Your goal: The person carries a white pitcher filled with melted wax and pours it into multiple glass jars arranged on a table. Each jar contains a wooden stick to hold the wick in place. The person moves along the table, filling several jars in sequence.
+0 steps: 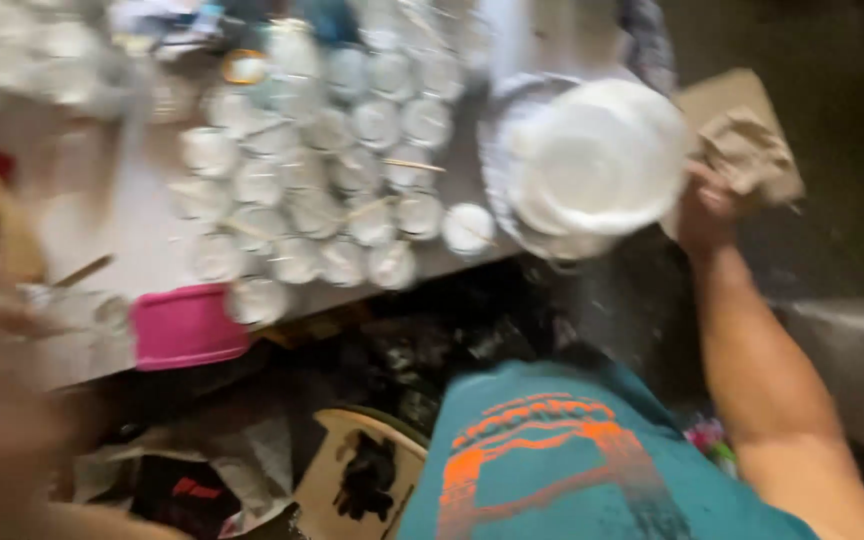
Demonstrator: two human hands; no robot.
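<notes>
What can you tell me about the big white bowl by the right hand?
The white bowl is round, wide and glossy, plastic or glazed by its look, blurred by motion. It sits tilted at the table's right end, seemingly nested on a similar white rim beneath. The right hand touches its right edge. Small white cups crowd the table beside it.

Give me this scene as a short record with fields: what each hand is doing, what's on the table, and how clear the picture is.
right hand: at the rim of a white bowl, beside a crumpled brown lump on cardboard
left hand: a blur at the lower left, cannot tell what it holds
table: many small round white cups in rows, some with sticks
table edge: pink container
clarity: heavy motion blur
</notes>
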